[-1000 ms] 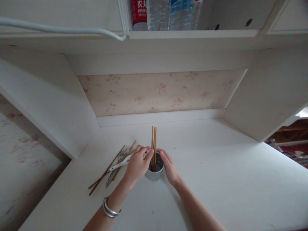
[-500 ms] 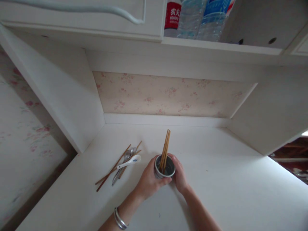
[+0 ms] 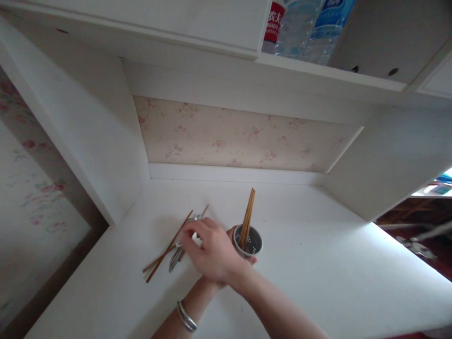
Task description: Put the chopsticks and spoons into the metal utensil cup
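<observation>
A small grey cup [image 3: 254, 244] stands on the white desk [image 3: 318, 263] with several wooden chopsticks [image 3: 248, 217] upright in it. My left hand [image 3: 230, 232], with silver bangles at the wrist, is against the cup's left side and mostly hidden under my right arm. My right hand [image 3: 208, 252] crosses over it to the left. Its fingers curl down onto a white spoon [image 3: 196, 240] in a pile of loose chopsticks [image 3: 165, 252] and metal spoons [image 3: 175, 259].
The desk sits in a white alcove with a floral back panel [image 3: 240, 136] and side walls left and right. A shelf above holds water bottles [image 3: 310, 28]. The desk's left edge drops off near the loose chopsticks.
My right hand has left the cup's right side and crossed over my left arm to the utensil pile. My left hand stays at the cup. The view has turned slightly.
</observation>
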`<state>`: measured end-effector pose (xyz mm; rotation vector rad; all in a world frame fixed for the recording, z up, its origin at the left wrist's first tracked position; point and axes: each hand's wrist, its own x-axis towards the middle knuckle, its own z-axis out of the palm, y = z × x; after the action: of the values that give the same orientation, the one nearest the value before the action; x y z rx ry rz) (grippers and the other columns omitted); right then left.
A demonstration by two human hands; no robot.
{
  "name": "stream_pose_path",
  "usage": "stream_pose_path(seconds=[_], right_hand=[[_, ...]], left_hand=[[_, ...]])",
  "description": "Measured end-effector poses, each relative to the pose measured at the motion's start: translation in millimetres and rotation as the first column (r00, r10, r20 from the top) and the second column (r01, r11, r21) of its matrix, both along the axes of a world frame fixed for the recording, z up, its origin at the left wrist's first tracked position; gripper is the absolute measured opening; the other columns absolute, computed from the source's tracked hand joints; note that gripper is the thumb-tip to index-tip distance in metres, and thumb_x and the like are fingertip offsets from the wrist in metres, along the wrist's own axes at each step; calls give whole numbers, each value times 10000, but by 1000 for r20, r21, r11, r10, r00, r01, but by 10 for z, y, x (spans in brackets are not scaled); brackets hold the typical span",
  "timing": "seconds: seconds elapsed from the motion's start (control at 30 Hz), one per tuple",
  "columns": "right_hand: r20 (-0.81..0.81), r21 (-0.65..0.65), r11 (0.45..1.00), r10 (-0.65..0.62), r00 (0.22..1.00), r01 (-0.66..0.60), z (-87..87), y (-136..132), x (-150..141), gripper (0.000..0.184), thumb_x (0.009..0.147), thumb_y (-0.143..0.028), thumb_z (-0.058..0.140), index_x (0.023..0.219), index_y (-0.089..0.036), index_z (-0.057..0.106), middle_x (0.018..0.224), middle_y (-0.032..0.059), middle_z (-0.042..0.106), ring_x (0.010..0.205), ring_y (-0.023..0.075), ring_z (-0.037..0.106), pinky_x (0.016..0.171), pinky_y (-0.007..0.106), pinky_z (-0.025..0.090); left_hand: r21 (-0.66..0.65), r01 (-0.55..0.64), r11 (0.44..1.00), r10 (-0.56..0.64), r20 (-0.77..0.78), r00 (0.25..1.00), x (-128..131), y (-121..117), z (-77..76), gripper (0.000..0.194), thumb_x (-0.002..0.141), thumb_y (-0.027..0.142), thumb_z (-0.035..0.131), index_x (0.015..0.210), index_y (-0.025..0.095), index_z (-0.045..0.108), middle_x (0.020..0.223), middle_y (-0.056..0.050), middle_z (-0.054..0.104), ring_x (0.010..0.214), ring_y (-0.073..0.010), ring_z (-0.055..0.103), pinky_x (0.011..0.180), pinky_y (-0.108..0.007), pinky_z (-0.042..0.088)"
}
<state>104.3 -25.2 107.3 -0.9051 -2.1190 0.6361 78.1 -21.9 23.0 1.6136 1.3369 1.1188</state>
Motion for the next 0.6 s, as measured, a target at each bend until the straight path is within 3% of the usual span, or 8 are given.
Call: stream_pose_path(seconds=[0.1,0.23,0.3,0.4,0.6], right_hand=[[358,81,993,53,932,-88,-222,206,-445,236,868,-347,545,972,-202,699,838,101,739,847,285,682,676,380,532],[703,5,996,57,709,-86,-451,462,-804,336,890,-361,470,1001,-127,684,938,197,732,920,340,698,665,464,567],[755,-42,996,85,650,-81,-510,528,-911,303,872,-321,495,972,-116,695,953,199,733,912,344,706,663,480,574],[767,-93,993,121,630,-77,-598,586,-1023,228,798,-259,581,897,-110,722,944,186,742,890,352,714,650,467,584],[738,-114,993,60,672,36,-677,676,-1068,214,788,-238,593,859,-102,743,897,194,749,872,358,718,655,436,579]], left_hand=[[-21,50,999,-49,63,997,20,28,-61,845,521,337,850,1290,251,512,1159,-107,647,1102,-325,579,963,-436,434],[1,101,995,-98,230,968,77,65,-156,810,559,264,825,1289,216,475,1186,-115,620,1105,-289,573,972,-430,422],[-10,105,994,-99,235,967,80,73,-178,824,556,256,828,1293,221,463,1195,-113,613,1113,-288,568,976,-429,418],[-34,110,993,-101,199,975,58,78,-196,841,566,262,825,1313,210,442,1211,-131,605,1113,-292,567,981,-426,416],[-23,111,994,-101,265,959,66,113,-297,854,583,308,830,1327,185,428,1208,-137,609,1121,-298,569,981,-415,425]])
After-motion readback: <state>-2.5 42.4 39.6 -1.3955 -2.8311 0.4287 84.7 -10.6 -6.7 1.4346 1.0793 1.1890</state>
